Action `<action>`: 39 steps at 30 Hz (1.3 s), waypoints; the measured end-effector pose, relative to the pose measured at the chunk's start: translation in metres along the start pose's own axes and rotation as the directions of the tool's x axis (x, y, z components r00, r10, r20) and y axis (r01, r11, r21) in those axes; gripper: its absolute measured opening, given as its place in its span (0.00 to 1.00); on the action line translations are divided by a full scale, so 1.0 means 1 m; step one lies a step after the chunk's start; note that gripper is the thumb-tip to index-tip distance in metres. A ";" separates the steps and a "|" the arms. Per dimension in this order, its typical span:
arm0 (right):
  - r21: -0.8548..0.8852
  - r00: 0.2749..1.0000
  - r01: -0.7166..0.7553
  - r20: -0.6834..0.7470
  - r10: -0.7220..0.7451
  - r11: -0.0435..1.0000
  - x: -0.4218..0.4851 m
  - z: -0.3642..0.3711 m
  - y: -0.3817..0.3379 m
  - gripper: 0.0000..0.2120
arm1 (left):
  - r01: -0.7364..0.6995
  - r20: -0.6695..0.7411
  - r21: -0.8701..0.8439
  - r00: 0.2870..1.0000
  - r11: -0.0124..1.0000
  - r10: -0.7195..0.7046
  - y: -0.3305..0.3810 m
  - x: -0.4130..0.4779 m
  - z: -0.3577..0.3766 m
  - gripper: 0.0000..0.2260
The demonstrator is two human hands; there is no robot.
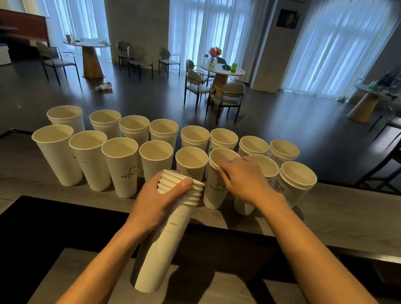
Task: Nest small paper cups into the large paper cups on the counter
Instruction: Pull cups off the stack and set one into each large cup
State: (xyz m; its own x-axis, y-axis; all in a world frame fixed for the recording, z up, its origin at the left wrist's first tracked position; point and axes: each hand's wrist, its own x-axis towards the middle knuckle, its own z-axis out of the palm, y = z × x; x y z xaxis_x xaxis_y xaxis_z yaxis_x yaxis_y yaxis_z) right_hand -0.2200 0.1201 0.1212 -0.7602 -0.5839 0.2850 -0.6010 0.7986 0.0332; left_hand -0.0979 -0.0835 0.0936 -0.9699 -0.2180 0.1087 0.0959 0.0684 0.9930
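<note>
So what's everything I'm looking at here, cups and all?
counter: one, grey, across the foreground.
large paper cups: sixteen, white, upright in two rows of eight on the counter.
stack of small paper cups: one, white, tilted above the counter's near edge.
round tables: three, pale tops, in the room behind.
chairs: several, dark-framed, around the tables.
vase of flowers: one, pink blooms, on the middle table.
green bottle: one, beside the vase.
curtains: white, sheer, over the windows.
left hand: grips the stack near its rims.
right hand: fingertips on a front-row cup's rim.
</note>
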 end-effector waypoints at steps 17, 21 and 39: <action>0.850 0.943 -0.068 0.226 -0.246 0.523 0.007 -0.034 -0.101 0.10 | 0.002 0.097 -0.002 0.995 1.000 -0.002 0.007 0.004 -0.057 0.22; 0.879 0.961 -0.085 0.197 -0.194 0.470 0.011 -0.032 -0.108 0.07 | -0.016 0.123 0.019 0.992 1.000 0.013 0.005 0.005 -0.066 0.21; 0.529 0.804 0.075 -0.534 0.263 0.845 0.023 -0.068 -0.080 0.08 | 0.054 0.003 0.159 0.998 0.986 -0.056 -0.005 0.015 -0.076 0.30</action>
State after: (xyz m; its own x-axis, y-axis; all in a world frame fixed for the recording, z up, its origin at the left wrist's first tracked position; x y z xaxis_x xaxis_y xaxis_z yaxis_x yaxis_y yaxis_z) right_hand -0.1727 0.0526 0.1905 -0.6370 -0.1813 0.7493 -0.6956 0.5543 -0.4572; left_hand -0.0957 -0.1613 0.0939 -0.9744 -0.2184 0.0531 0.0062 0.2102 0.9776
